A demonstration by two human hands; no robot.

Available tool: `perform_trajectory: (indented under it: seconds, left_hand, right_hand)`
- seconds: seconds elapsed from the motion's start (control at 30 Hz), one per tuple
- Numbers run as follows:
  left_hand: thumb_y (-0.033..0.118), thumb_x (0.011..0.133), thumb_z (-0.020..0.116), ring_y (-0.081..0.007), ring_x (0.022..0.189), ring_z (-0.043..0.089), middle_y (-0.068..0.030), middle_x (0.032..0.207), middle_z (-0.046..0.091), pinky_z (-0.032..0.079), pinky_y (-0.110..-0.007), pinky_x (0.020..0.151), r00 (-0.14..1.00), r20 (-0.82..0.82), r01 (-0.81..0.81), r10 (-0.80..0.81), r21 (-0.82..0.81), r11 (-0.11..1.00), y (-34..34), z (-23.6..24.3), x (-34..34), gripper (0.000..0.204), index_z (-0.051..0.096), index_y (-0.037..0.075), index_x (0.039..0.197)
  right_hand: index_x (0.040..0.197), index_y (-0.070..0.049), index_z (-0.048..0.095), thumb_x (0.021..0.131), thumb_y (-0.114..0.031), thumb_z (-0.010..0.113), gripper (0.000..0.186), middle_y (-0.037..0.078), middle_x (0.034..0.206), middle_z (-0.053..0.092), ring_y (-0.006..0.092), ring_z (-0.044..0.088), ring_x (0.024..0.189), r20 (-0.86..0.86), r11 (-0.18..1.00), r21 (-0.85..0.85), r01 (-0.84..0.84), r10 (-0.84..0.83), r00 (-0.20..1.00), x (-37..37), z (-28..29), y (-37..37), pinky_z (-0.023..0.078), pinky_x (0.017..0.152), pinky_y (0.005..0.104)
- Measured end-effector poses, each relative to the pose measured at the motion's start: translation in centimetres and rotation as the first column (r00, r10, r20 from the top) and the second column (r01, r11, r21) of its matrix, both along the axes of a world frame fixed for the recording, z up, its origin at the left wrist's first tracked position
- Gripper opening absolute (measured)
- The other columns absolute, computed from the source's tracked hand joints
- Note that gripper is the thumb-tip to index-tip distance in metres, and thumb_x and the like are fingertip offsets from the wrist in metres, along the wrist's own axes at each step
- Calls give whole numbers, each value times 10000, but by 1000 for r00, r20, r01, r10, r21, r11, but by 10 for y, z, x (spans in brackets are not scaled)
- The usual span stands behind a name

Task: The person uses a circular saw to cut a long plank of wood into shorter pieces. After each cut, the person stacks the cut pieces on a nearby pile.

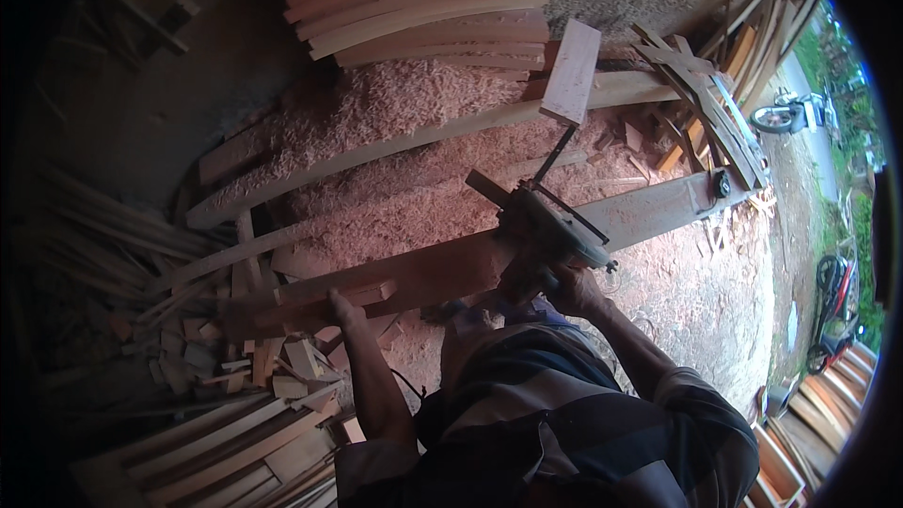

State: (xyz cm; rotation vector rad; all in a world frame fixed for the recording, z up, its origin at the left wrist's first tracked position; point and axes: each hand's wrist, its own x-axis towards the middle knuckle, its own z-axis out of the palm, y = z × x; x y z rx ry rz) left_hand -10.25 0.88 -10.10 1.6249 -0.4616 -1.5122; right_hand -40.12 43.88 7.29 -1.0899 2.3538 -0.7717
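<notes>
A long wooden plank (423, 268) lies across in front of me, sloping up to the right. On its left part rests a small wooden block (374, 293), and my left hand (348, 309) closes over the block's near edge; some of its fingers are hidden. At the middle of the plank stands a dark power tool (555, 230) that looks like a circular saw, with rods sticking out. My right hand (576, 292) is wrapped around its handle, on the near side. A pale board (572, 71) shows at the far end of one rod.
Beyond the plank, wood shavings (395, 108) lie heaped around a long curved timber (423, 138). Stacked boards (423, 0) stand at the back, and leaning strips (705, 113) at the right. Offcuts (301, 357) are piled near left. Motorcycles (788, 116) are parked outside.
</notes>
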Motion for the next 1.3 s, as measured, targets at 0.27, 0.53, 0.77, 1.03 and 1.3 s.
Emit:
perform_trajectory:
  seconds: [0.27,0.53,0.77,1.03,1.3]
  left_hand:
    - [107,836,694,-272,1075,644,-107,1188,627,554,-445,927,941,-302,-241,154,-277,930,115,70,47,520,544,-8,1321]
    - [58,839,685,-309,1155,615,-139,1280,591,545,-457,965,907,-61,-420,416,-81,904,135,65,143,570,498,6,1375]
    - [371,909,749,-375,1417,420,-211,1642,249,420,-498,1135,849,349,-392,396,-86,916,88,7,190,1005,124,35,1620]
    - [436,971,674,-322,1398,419,-148,1564,412,335,-428,1168,813,541,167,214,-570,805,-17,86,61,685,453,25,1472]
    - [223,1027,605,-311,1397,451,-210,1503,469,349,-434,1174,833,410,517,-370,-815,261,54,283,-255,590,369,-29,1505]
  right_hand:
    - [1348,-39,593,874,-144,681,493,274,967,701,467,692,887,-90,986,-57,-157,151,984,-6,-20,0,544,727,489]
    - [1282,-37,599,782,-139,777,541,229,906,697,422,695,840,-90,992,-25,-123,120,989,-10,-23,4,534,715,470]
    - [1207,-32,614,787,-139,764,458,228,851,673,445,665,796,-105,993,-49,-110,104,989,-3,-13,-1,519,711,505]
    - [1380,-140,608,914,-255,669,484,239,843,710,433,702,765,-28,997,79,14,-12,1000,3,-16,2,543,658,513]
    - [1478,-207,500,782,-351,761,757,258,1073,699,470,694,944,-98,982,-159,-99,84,992,-5,-18,5,548,847,537]
